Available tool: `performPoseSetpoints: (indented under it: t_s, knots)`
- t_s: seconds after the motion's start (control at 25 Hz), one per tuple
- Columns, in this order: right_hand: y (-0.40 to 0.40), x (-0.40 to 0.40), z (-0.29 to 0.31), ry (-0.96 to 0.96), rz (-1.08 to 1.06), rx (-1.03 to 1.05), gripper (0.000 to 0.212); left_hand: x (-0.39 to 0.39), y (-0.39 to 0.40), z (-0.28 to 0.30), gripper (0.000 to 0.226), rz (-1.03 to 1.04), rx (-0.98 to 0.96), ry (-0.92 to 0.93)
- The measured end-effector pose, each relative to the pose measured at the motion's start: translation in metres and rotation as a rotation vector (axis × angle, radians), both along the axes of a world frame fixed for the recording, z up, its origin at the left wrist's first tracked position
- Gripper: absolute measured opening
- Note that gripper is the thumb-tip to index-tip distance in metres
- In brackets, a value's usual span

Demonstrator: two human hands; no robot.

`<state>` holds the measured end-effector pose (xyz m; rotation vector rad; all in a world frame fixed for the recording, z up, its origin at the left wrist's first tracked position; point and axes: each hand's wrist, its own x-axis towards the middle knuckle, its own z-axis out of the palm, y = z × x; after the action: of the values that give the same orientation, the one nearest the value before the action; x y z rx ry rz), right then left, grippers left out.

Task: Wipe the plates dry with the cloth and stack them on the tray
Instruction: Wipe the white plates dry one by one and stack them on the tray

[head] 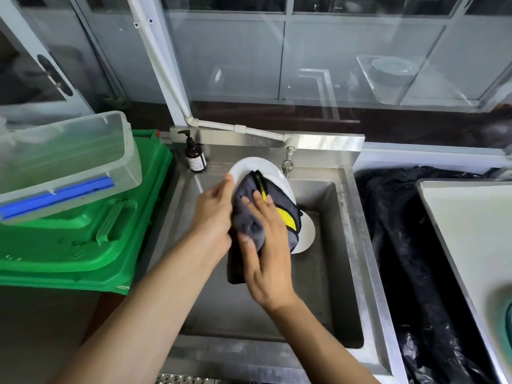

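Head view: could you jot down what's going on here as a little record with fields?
place: steel sink
left hand: holds the white plate by its rim, tilted above the basin
right hand: presses the grey and yellow cloth flat on the plate
second plate: lower in the sink, partly hidden
tray: to the right
soap bottle: sink's back left corner

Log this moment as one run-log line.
step: wiping | left hand: holds plate edge over sink | right hand: presses cloth on plate | tray: none stacked
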<state>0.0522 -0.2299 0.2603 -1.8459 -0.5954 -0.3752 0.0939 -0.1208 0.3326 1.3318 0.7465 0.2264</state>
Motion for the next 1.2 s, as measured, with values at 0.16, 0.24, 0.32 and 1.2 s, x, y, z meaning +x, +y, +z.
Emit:
performPoseSetpoints:
  t_s: [0.16, 0.24, 0.32, 1.2]
  knots:
    - [0.001, 0.057, 0.035, 0.099, -0.093, -0.027, 0.044, -0.003, -0.007, -0.004, 0.042, -0.019, -0.010, -0.013]
    - [-0.002, 0.050, 0.031, 0.071, -0.012, -0.064, 0.046, 0.001, 0.002, -0.002, 0.041, 0.004, -0.042, 0.001]
    - [-0.004, 0.021, 0.015, 0.005, 0.088, -0.127, 0.050, 0.002, 0.006, -0.002, 0.036, -0.012, -0.069, 0.000]
    - [-0.034, 0.053, -0.005, 0.469, -0.298, 0.213, 0.044, -0.001, 0.000, 0.006, 0.033, -0.037, 0.015, 0.019]
